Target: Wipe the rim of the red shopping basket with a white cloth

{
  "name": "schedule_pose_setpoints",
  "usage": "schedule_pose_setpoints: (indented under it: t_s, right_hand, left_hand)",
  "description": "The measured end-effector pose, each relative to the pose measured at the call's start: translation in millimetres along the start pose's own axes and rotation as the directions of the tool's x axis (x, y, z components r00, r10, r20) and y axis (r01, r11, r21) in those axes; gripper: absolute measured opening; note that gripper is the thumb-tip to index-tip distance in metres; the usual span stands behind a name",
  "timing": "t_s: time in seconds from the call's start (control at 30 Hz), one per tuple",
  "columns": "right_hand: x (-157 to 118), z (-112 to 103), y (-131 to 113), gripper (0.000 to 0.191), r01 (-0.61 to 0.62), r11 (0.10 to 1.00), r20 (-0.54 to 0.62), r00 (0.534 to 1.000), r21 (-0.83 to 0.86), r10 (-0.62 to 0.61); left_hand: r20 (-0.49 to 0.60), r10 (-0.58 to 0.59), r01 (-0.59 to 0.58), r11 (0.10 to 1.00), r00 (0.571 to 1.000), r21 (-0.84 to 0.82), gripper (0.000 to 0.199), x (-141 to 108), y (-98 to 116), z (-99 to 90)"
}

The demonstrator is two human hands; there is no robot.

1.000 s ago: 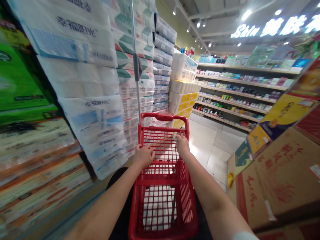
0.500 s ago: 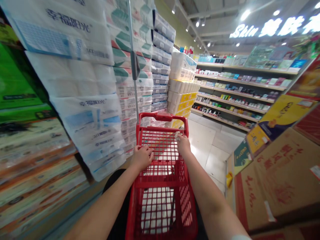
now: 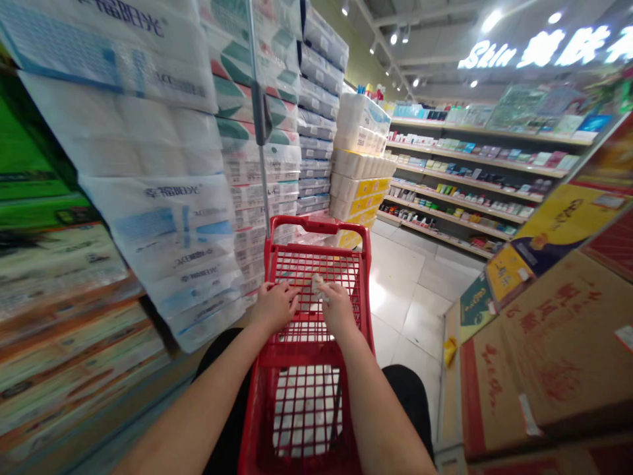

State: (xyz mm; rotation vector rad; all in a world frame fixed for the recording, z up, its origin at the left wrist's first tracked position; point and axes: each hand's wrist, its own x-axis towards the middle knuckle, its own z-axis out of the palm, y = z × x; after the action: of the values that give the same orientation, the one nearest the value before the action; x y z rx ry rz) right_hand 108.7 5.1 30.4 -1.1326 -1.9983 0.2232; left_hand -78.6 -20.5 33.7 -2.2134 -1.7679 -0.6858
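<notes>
A red plastic shopping basket (image 3: 366,290) with a grid side stands upright between my knees. Against its left part rests my left hand (image 3: 275,307), fingers curled over the grid; whether it grips the grid is hard to see. My right hand (image 3: 338,309) pinches a crumpled whitish tissue (image 3: 318,285) over the middle of the grid. The basket's red handle (image 3: 316,226) is at the far end, beyond both hands.
Stacked tissue packs (image 3: 182,224) rise close on the left, with a thin metal pole (image 3: 264,178) beside them. Cardboard boxes (image 3: 558,356) stand close on the right. Pale floor tiles (image 3: 395,264) lead to stocked shelves (image 3: 459,171) at the back.
My right hand has moved left with the tissue, from the grid's right edge to its middle. My left hand has shifted slightly left. My right knee has come into view.
</notes>
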Motion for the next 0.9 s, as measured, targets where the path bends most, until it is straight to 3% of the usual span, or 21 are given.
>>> schedule_pose_setpoints:
  t_s: [0.1,0.23,0.37,0.53,0.67,0.8,0.9]
  right_hand:
    - [-0.1,4.7,-2.5,0.048,-0.054,0.998,-0.09,0.995,-0.014,0.053]
    - [-3.0,11.3,-7.5,0.047,0.088,0.995,0.031,0.996,0.034,-0.089]
    - [-4.8,9.2,-7.1,0.048,-0.049,0.998,-0.081,0.995,0.034,0.052]
    - [-9.8,12.9,-12.9,0.048,0.089,0.995,0.068,0.993,0.034,-0.091]
    - [-11.2,14.1,-16.7,0.048,-0.033,0.999,-0.036,0.999,0.015,0.034]
    - [-12.6,15.0,-19.5,0.05,0.089,0.995,0.092,0.991,0.04,-0.093]
    - [-12.4,14.6,-19.0,0.048,0.022,0.999,0.049,0.999,0.038,-0.024]
  left_hand:
    - [-0.021,0.001,-0.001,1.0,1.0,0.009,0.03,1.3,-0.5,2.0]
    - [-0.008,0.006,-0.006,0.999,1.0,0.043,0.027,2.3,-0.8,4.0]
    - [-0.019,0.009,-0.008,1.0,1.0,0.025,0.029,2.7,-0.8,4.9]
    - [-0.001,0.01,-0.01,0.999,1.0,0.048,0.026,2.0,-0.8,5.0]
    - [-0.012,-0.001,0.001,1.0,1.0,0.023,0.028,2.0,-1.3,4.9]
    - [0.009,0.003,-0.004,1.0,1.0,0.03,0.025,2.1,-1.7,5.3]
    - [-0.004,0.005,-0.005,1.0,1.0,0.027,0.027,2.0,-1.8,5.5]
